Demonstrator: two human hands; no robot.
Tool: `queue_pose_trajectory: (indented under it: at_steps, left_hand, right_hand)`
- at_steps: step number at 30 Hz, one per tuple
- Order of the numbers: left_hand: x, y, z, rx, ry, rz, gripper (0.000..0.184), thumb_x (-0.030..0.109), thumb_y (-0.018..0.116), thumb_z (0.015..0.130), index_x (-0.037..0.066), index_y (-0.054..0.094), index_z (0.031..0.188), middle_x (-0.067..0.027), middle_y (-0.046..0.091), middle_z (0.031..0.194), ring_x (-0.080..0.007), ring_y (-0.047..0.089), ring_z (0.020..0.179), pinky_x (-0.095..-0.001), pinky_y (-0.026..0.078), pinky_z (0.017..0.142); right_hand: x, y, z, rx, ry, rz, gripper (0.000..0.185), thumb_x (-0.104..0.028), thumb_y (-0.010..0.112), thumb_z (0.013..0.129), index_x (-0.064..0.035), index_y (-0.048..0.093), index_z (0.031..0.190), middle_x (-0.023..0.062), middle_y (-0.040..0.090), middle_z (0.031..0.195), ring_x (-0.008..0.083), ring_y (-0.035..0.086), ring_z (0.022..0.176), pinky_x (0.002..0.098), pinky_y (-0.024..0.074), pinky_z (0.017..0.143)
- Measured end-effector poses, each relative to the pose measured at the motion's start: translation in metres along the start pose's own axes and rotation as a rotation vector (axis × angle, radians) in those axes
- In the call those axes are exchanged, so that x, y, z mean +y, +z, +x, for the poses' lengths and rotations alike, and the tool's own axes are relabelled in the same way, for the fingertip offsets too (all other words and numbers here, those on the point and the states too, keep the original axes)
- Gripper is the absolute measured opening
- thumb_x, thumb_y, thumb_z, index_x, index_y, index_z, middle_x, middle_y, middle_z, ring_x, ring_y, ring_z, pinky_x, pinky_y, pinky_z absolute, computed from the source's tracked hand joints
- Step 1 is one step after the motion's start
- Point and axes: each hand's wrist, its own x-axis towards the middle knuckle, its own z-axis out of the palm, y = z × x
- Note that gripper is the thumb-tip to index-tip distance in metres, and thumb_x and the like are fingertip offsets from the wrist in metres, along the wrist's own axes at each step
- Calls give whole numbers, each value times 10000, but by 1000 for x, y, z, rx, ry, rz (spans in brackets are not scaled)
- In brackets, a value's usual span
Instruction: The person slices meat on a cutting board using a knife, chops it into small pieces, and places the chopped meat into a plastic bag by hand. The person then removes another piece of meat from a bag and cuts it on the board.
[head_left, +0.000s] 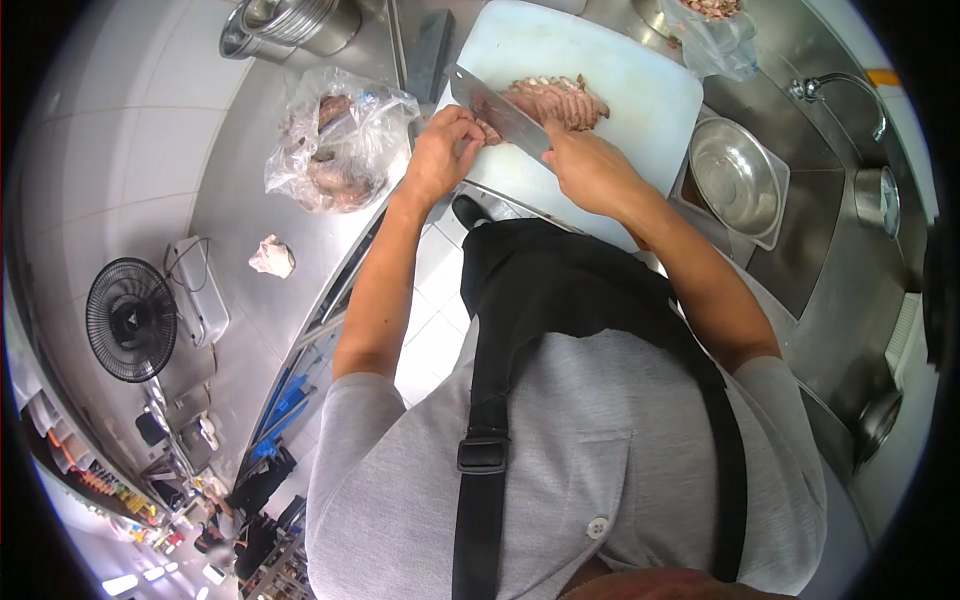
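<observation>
My right hand [592, 170] grips the handle of a cleaver [508, 120], whose wide blade slants across the white cutting board [645, 95]. At the board's left edge, the curled fingers of my left hand [438, 155] hold a piece of meat [488, 132], close beside the blade. Part of that piece is hidden by the fingers. On the far side of the cleaver lies a row of sliced meat [562, 100], brownish pink with pale edges.
Left on the steel counter sit a clear plastic bag of meat [340, 175], a crumpled whitish scrap [271, 257] and a black fan [131, 320]. A dark rectangular block [430, 50] adjoins the board. To the right are a metal bowl [733, 170] and a faucet [845, 80].
</observation>
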Motion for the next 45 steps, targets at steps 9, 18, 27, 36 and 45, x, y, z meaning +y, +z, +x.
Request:
queue_pose_trajectory:
  at_steps: [9, 18, 27, 36, 45]
  left_hand:
    - [-4, 4, 1, 31, 24, 17, 113, 2, 798, 857, 30, 737, 947, -164, 710, 1157, -371, 697, 1098, -420, 557, 957]
    - [-3, 9, 0, 71, -40, -35, 109, 10, 808, 843, 39, 756, 934, -157, 732, 1142, -353, 703, 1111, -422, 549, 968]
    - [-3, 8, 1, 79, -66, -46, 112, 25, 818, 840, 41, 767, 939, -147, 743, 1134, -346, 726, 1060, -418, 555, 971]
    - [-3, 8, -5, 124, -15, -36, 125, 7, 833, 837, 36, 772, 942, -148, 741, 1132, -329, 732, 1059, -393, 585, 911]
    - [-5, 11, -3, 68, 0, -25, 159, 12, 841, 820, 61, 800, 966, -130, 746, 1133, -326, 707, 1098, -420, 571, 958]
  right_hand:
    - [2, 3, 2, -26, 23, -10, 230, -142, 587, 1067, 63, 556, 1166, 314, 723, 998, 505, 697, 993, 612, 509, 863]
    - [4, 7, 13, -53, 14, -5, 261, -166, 587, 1075, 68, 530, 1175, 338, 706, 1030, 522, 674, 1018, 596, 500, 866]
    - [9, 18, 29, -98, 15, 2, 302, -164, 587, 1073, 89, 521, 1224, 349, 712, 1036, 516, 688, 1027, 604, 499, 875]
    - [5, 50, 44, -27, 12, -40, 286, -74, 530, 1018, 89, 537, 1253, 348, 736, 1035, 504, 732, 994, 612, 562, 871]
    - [-2, 30, 32, -7, -14, -50, 254, -65, 511, 1013, 86, 558, 1212, 328, 737, 1019, 512, 724, 976, 612, 550, 851]
